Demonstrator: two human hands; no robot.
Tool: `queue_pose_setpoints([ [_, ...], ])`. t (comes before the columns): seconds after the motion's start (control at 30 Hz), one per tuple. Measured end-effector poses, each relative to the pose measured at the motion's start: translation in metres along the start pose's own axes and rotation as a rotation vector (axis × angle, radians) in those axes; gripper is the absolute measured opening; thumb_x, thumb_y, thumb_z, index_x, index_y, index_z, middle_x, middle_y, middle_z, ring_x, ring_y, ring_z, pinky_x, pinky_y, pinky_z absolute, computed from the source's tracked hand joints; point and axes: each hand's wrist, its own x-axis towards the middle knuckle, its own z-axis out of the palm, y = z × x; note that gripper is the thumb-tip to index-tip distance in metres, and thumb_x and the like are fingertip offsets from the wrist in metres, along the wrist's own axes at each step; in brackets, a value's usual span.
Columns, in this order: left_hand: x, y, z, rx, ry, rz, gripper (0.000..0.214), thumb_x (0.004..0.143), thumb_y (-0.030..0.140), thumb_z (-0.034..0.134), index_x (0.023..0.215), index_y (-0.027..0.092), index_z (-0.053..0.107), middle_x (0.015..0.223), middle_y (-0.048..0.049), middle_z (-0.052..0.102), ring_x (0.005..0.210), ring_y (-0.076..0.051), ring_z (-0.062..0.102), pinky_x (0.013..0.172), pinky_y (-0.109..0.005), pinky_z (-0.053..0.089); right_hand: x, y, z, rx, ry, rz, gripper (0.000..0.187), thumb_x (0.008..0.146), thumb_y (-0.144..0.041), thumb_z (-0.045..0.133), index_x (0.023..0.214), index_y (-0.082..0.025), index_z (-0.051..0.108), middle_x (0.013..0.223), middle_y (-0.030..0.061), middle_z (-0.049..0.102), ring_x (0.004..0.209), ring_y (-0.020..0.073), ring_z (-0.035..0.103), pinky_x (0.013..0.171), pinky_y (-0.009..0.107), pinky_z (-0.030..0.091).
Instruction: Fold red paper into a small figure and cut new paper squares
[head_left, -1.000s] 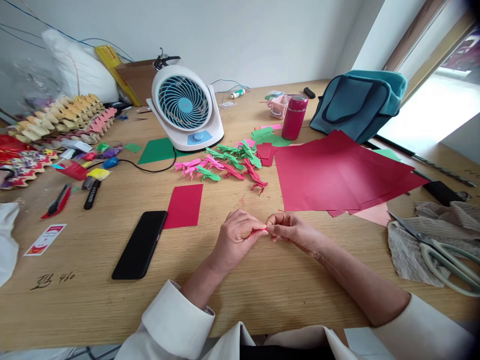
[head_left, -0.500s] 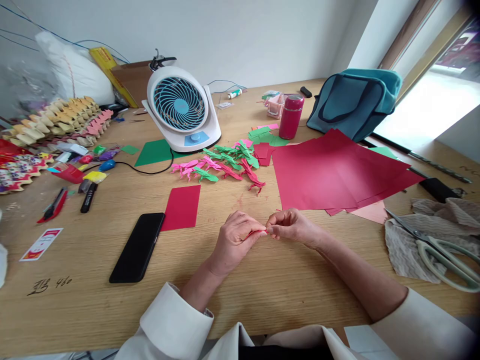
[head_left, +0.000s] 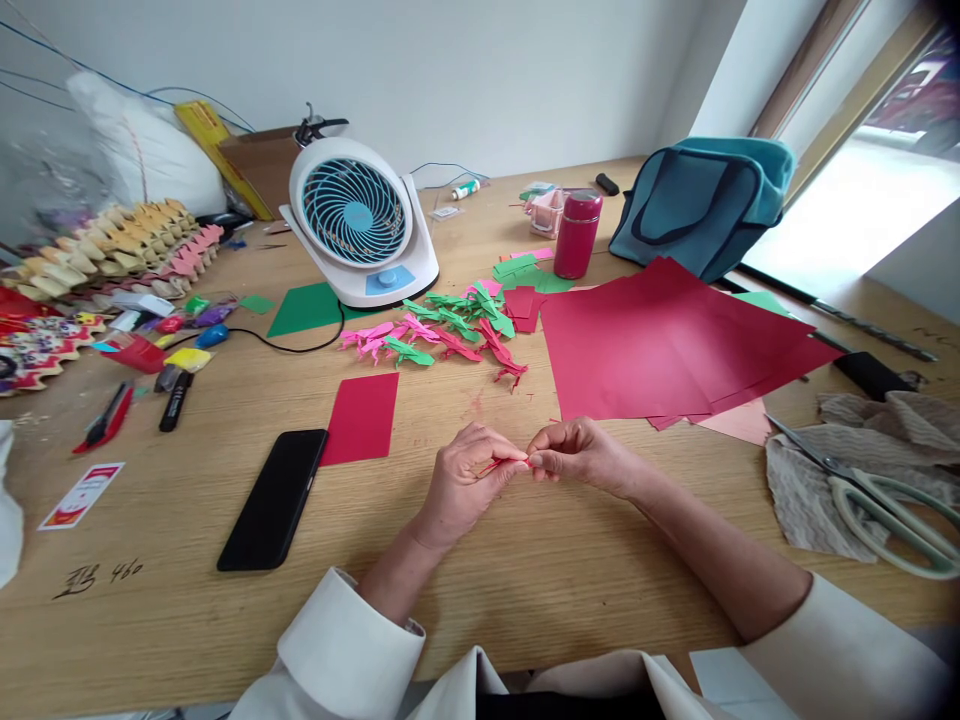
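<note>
Both my hands meet over the wooden table (head_left: 525, 590) near its front middle. My left hand (head_left: 465, 480) and my right hand (head_left: 581, 455) each pinch one end of a small folded red paper piece (head_left: 504, 463), fingers closed on it. A small red paper rectangle (head_left: 361, 418) lies just left of my hands. Beyond them lies a row of folded pink, green and red paper figures (head_left: 442, 335). A stack of large red paper sheets (head_left: 660, 340) lies to the right.
A black phone (head_left: 274, 497) lies left of my hands. A white desk fan (head_left: 358, 225) and red bottle (head_left: 576, 233) stand further back, a teal bag (head_left: 697, 205) at back right. Scissors (head_left: 870, 495) rest on a cloth at right. Markers and folded paper crafts (head_left: 127, 245) crowd the left.
My hands stay together on the red paper piece with only slight finger movement. The view has shifted a little to the right.
</note>
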Motion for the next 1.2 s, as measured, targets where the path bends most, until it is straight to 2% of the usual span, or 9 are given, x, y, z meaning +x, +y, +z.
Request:
queue_pose_setpoints([
  [0.27, 0.000, 0.000, 0.001, 0.002, 0.006, -0.021, 0.005, 0.084, 0.022, 0.070, 0.081, 0.018, 0.071, 0.077, -0.0046, 0.069, 0.077, -0.016, 0.063, 0.071, -0.029, 0.050, 0.001, 0.007, 0.002, -0.058, 0.061, -0.021, 0.039, 0.065, -0.052, 0.081, 0.071, -0.015, 0.071, 0.059, 0.0009, 0.065, 0.050, 0.0084, 0.047, 0.048, 0.022, 0.034],
  [0.63, -0.001, -0.001, 0.005, 0.012, 0.056, -0.065, 0.006, 0.082, 0.021, 0.072, 0.078, 0.018, 0.068, 0.076, -0.0026, 0.067, 0.074, -0.015, 0.062, 0.069, -0.027, 0.051, -0.001, 0.014, 0.010, -0.153, 0.161, -0.112, 0.031, 0.073, -0.046, 0.075, 0.072, -0.016, 0.066, 0.059, -0.0013, 0.060, 0.053, 0.0099, 0.046, 0.050, 0.023, 0.032],
  [0.83, 0.000, 0.002, 0.003, 0.006, 0.045, -0.098, 0.006, 0.083, 0.021, 0.071, 0.078, 0.018, 0.068, 0.076, -0.0025, 0.067, 0.075, -0.015, 0.062, 0.071, -0.027, 0.050, -0.001, 0.010, 0.012, -0.106, 0.162, -0.106, 0.035, 0.072, -0.049, 0.076, 0.072, -0.016, 0.066, 0.060, -0.0013, 0.059, 0.054, 0.0095, 0.044, 0.050, 0.023, 0.032],
  [0.97, 0.000, 0.002, 0.001, -0.022, 0.055, -0.115, 0.005, 0.084, 0.020, 0.069, 0.080, 0.018, 0.068, 0.078, -0.0030, 0.068, 0.077, -0.015, 0.064, 0.073, -0.027, 0.050, 0.000, 0.006, 0.014, -0.018, 0.141, -0.072, 0.043, 0.068, -0.057, 0.076, 0.072, -0.016, 0.066, 0.061, -0.0001, 0.061, 0.056, 0.0106, 0.049, 0.053, 0.024, 0.036],
  [1.2, -0.001, 0.000, 0.002, -0.031, 0.064, -0.131, 0.009, 0.087, 0.022, 0.066, 0.079, 0.017, 0.066, 0.079, -0.0037, 0.068, 0.078, -0.015, 0.064, 0.074, -0.026, 0.051, 0.001, 0.004, 0.012, 0.024, 0.113, -0.040, 0.042, 0.065, -0.056, 0.078, 0.073, -0.016, 0.067, 0.061, 0.0000, 0.062, 0.057, 0.0109, 0.051, 0.056, 0.025, 0.038],
])
